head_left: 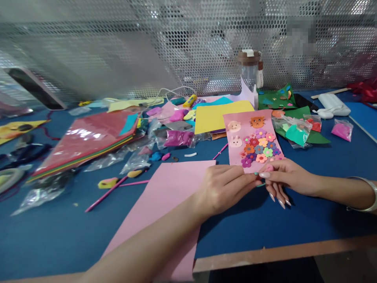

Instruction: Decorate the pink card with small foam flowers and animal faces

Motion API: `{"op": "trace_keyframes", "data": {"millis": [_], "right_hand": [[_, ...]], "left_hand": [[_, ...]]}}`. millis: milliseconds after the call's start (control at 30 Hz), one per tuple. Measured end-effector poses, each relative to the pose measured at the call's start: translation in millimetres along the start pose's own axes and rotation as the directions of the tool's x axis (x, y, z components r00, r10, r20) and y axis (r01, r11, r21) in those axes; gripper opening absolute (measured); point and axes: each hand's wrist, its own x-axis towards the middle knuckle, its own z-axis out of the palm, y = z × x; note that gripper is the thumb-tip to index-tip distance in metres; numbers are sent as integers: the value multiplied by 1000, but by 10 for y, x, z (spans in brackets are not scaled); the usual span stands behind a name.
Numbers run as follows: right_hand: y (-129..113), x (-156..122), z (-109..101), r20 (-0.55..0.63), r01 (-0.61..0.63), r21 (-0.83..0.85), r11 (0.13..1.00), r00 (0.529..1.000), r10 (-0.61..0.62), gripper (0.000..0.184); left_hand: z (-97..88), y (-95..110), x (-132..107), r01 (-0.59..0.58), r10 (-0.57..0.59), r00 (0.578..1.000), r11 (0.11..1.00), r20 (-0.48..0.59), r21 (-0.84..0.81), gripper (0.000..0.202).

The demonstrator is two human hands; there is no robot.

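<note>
My left hand (225, 186) and my right hand (282, 177) meet just below a pink card (253, 137) covered with foam flowers and animal faces. Both hands pinch the same small green piece (258, 179), too small to name, at the card's near edge. The right hand's other fingers point down toward the blue table (294, 220). A large pink paper sheet (165, 196) lies under my left forearm. A silver bangle (368, 194) circles my right wrist.
A stack of coloured sheets in plastic (88, 139) lies at the left, a yellow sheet (218, 116) behind the card. Small bags of foam pieces (297, 131) sit right. A clear bottle (249, 68) stands before the perforated metal wall. The table's wooden edge (279, 253) runs close in front.
</note>
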Motion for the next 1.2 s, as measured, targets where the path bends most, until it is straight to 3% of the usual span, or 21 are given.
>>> {"op": "trace_keyframes", "data": {"millis": [267,400,533,633,733,933,1100,1200], "right_hand": [[8,-12,2,-5,-3,6,1000,1000,3,24],[-2,-14,3,13,4,13,1000,1000,-4,24],[0,-11,4,15,17,19,1000,1000,-18,21],[3,-11,5,15,11,16,1000,1000,-12,20],[0,-9,5,21,10,13,1000,1000,-10,19],[-11,-8,1,74,-4,9,1000,997,3,19],[6,-11,-15,86,14,39,999,996,-17,18],[24,-12,-29,93,21,37,999,995,-25,20]], "left_hand": [[11,-25,20,32,-36,993,999,109,38,33],[23,-13,20,60,-65,987,997,145,39,35],[26,-15,13,116,-116,990,993,81,10,22],[20,-36,7,105,-105,994,994,-5,7,16],[15,-62,-6,77,-77,997,997,-17,12,11],[17,-80,-26,26,-28,999,998,44,54,7],[1,-76,-9,46,-56,983,997,173,57,32],[-2,-77,-4,61,-76,979,995,191,80,37]]}}
